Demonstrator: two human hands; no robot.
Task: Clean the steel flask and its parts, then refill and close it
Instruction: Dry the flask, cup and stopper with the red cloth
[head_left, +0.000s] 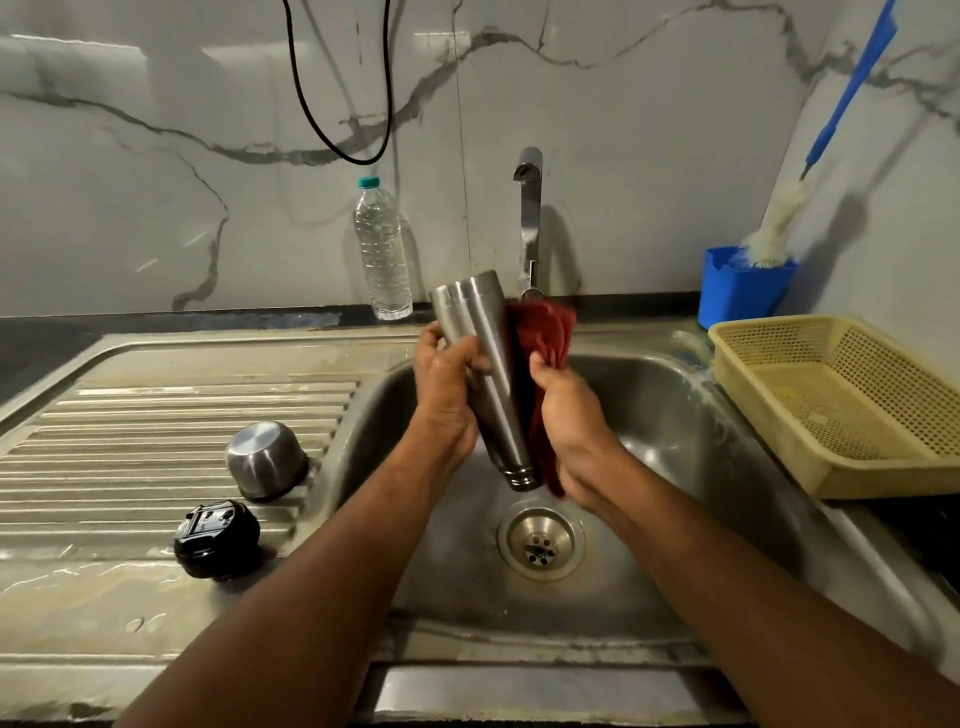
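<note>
A tall cylindrical brushed-steel flask (485, 374) is held over the basin of a stainless-steel sink (675, 415), turned upside down and tilted, its flat base up near the tap and its narrow threaded neck pointing down toward the round drain (540, 543). The left hand (447, 395) grips the flask around its body, fingers curled over the front of the metal and thumb behind. The right hand (571, 421) holds a crumpled dark red cloth (545, 338) against the flask's right side, its fingers closed round the fabric, which bunches above the hand and hangs below it beside the neck. On the ribbed draining board to the left stands a rounded steel cup-shaped cap (266, 460), mouth down, and just in front of it lies a black plastic stopper (215, 538); the two are near each other but apart. A chrome tap (530, 218) rises behind the flask, and a clear plastic water bottle with a teal cap (382, 249) stands against the marble wall to its left. To the right, a blue plastic holder (743, 293) carries a blue-handled bottle brush with pale bristles (779, 223), and a yellow perforated plastic basket (852, 410) sits on the counter beside the sink.
</note>
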